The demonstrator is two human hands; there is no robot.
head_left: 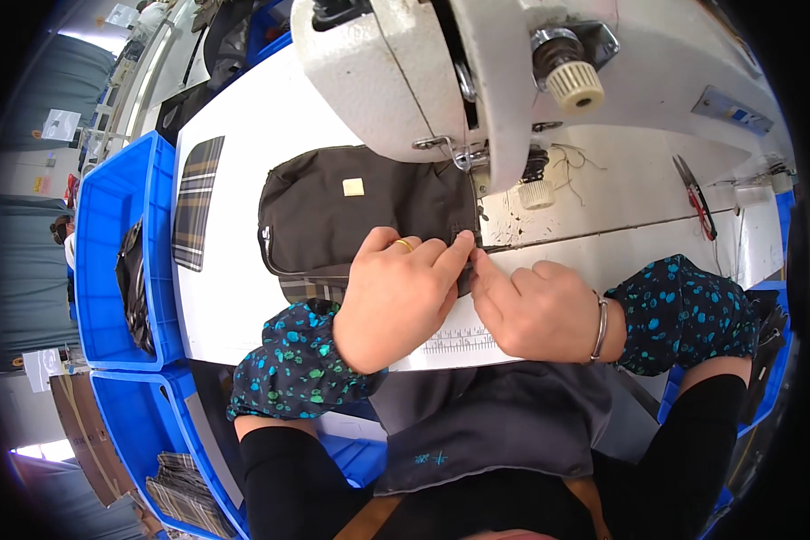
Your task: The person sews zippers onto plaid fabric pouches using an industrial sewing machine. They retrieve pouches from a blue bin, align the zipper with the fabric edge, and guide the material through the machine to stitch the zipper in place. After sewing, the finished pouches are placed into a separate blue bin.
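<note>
A dark brown fabric bag piece (319,229) with rounded corners and a small cream label (353,187) lies on the white sewing table. Its right edge reaches the needle area of a white sewing machine (396,81). On its near right corner, my left hand (400,292) has curled fingers pressed to the cloth, the index fingertip at the edge. Touching that spot, my right hand (535,306) pinches the same edge with thumb and index finger. Plaid cloth (313,290) shows under the near side of the piece. The needle tip is hidden behind the machine head.
A loose plaid panel (198,202) lies at the table's left. Beside it stand a blue bin (108,270) and a lower blue bin (135,396) with plaid pieces (184,495). Red-handled snips (696,198) and thread scraps (571,166) lie right. A ruler scale (459,342) marks the front edge.
</note>
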